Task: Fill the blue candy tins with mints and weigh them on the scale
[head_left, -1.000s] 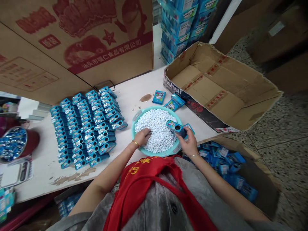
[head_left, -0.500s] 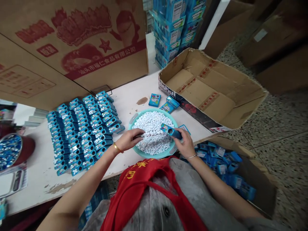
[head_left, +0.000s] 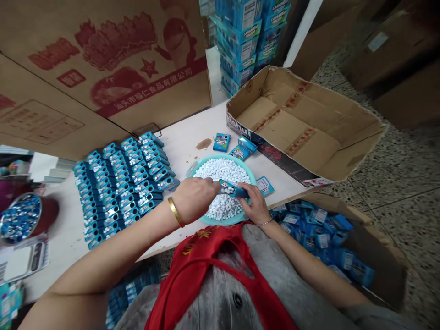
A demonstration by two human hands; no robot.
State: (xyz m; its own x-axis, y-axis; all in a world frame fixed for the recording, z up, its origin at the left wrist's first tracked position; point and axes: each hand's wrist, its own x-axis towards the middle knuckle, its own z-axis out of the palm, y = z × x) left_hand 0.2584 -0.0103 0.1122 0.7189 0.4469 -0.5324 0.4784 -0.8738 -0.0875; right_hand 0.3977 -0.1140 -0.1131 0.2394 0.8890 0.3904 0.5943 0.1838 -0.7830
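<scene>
One blue packet [head_left: 237,191]: held mid-frame above the basin, white pieces showing at its left end.
Right hand [head_left: 257,207]: fingers grasp the packet's right end.
Left hand [head_left: 194,199]: fingers curled at the packet's left end, seemingly touching it; whether they pinch anything, I cannot tell.
White pieces [head_left: 225,167]: heaped in the teal basin [head_left: 220,222] on the table [head_left: 192,126].
Step in hand: probably loading white pieces into the packet.
Next move: seems to call for a steady right grip, opening tipped upward against spills.
Loose packet [head_left: 222,142]: just above the basin, reads "CARAMELO MACIZO"; the held one's print is too small.
Packet stack [head_left: 247,50]: top centre-right, same words.
Large carton [head_left: 137,27]: upper left, red print, "汕头市福仁食品有限公司" on its band.
Shallow box [head_left: 302,123]: right of centre, "ishui" on its side.
</scene>
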